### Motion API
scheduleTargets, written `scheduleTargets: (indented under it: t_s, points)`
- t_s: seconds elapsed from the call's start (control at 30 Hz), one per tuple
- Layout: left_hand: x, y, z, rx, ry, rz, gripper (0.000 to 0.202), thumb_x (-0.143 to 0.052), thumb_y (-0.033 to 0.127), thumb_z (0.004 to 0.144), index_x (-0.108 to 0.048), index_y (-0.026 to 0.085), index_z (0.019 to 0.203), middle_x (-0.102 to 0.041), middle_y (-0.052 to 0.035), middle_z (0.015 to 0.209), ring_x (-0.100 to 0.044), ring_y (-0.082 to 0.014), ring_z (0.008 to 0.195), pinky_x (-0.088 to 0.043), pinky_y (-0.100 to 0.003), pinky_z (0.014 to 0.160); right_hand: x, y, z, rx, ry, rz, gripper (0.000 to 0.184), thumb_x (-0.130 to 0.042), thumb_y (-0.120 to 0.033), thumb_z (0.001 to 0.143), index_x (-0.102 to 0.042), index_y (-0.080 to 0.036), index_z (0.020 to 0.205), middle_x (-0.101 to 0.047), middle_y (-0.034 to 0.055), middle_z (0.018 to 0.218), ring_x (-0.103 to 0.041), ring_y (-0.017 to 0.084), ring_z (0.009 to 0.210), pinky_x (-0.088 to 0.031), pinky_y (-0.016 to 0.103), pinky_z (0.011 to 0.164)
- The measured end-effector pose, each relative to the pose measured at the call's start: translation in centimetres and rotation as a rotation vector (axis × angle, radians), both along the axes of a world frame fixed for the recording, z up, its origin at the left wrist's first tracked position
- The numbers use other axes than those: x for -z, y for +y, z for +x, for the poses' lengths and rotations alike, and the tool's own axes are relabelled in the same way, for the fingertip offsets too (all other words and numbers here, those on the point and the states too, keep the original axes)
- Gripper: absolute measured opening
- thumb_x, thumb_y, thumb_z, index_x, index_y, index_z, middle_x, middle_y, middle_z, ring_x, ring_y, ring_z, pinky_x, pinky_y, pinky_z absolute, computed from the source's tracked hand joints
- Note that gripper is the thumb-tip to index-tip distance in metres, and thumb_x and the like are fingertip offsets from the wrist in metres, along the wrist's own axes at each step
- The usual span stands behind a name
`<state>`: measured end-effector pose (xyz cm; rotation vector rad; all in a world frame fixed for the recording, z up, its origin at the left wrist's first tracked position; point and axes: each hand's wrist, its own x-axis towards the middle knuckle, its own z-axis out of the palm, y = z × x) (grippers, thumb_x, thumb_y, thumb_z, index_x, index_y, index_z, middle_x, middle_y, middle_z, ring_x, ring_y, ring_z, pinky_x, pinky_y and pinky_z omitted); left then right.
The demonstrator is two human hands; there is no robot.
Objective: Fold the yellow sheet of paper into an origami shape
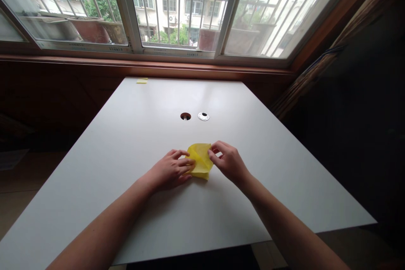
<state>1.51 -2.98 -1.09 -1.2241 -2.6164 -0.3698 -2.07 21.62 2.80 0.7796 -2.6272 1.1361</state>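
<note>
A piece of thin yellow paper, folded over in layers, is between my two hands above the middle of the white table. My left hand holds its left side, with the fingers lying on the sheet and the thumb at the lower edge. At the upper right edge, my right hand pinches the paper between thumb and fingers. A lower layer shows below the front fold. My fingertips hide parts of the paper's side edges.
The white table has a round hole beyond the paper, and a silver ring-shaped cover lies beside it. A yellow strip is at the far left corner. Behind the table stands a barred window; a curtain hangs at right.
</note>
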Motion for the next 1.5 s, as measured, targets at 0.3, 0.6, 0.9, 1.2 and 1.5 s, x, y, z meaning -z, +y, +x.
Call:
scheduleTargets:
  t_s: [0.3,0.6,0.9,1.2,1.5]
  points:
    - [0.1,0.9,0.0,-0.018,0.017,-0.053,0.035,-0.052,0.036,0.095,-0.058,0.022,0.127,-0.064,-0.0062,0.126,-0.05,-0.0252,0.122,-0.038,-0.041,0.101,-0.3,-0.4,-0.2,0.056,-0.02,0.239,0.009,-0.055,-0.024,0.087,-0.054,-0.02,0.079,-0.061,-0.0009,0.079,-0.057,0.011,0.063,-0.041,0.023,0.061]
    - [0.4,1.5,0.1,-0.034,0.034,-0.075,0.035,-0.048,0.032,0.097,-0.056,0.02,0.128,-0.062,-0.0095,0.128,-0.057,-0.0233,0.116,-0.039,-0.039,0.099,0.6,-2.2,0.2,0.037,0.004,0.568,0.015,-0.056,-0.032,0.088,-0.068,-0.023,0.085,-0.064,0.0012,0.089,-0.057,0.012,0.068,-0.027,0.025,0.055]
    - [0.6,1.4,0.1,-0.016,-0.015,-0.073,0.034,-0.047,0.036,0.097,-0.056,0.02,0.126,-0.059,-0.006,0.136,-0.052,-0.0229,0.126,-0.038,-0.038,0.101,-0.2,-2.0,-0.4,0.19,0.092,0.62,0.024,-0.052,-0.028,0.089,-0.062,-0.019,0.069,-0.061,0.0001,0.08,-0.046,0.009,0.055,-0.022,0.027,0.054]
    - [1.1,1.3,-0.1,-0.024,0.035,-0.049,0.032,-0.047,0.038,0.098,-0.06,0.02,0.122,-0.063,-0.0067,0.13,-0.053,-0.0249,0.125,-0.039,-0.038,0.099,-0.8,-0.7,-1.4,0.203,-0.004,0.483,0.024,-0.054,-0.026,0.084,-0.059,-0.018,0.062,-0.057,-0.0007,0.072,-0.046,0.009,0.057,-0.025,0.025,0.054]
    - [0.6,1.3,0.0,-0.083,0.066,-0.035,0.03,-0.047,0.041,0.098,-0.064,0.023,0.115,-0.068,-0.0055,0.119,-0.051,-0.025,0.119,-0.041,-0.041,0.096,-1.6,-0.1,-1.7,0.207,-0.049,0.446,0.024,-0.053,-0.026,0.083,-0.057,-0.018,0.061,-0.057,-0.0008,0.073,-0.046,0.009,0.056,-0.029,0.025,0.054]
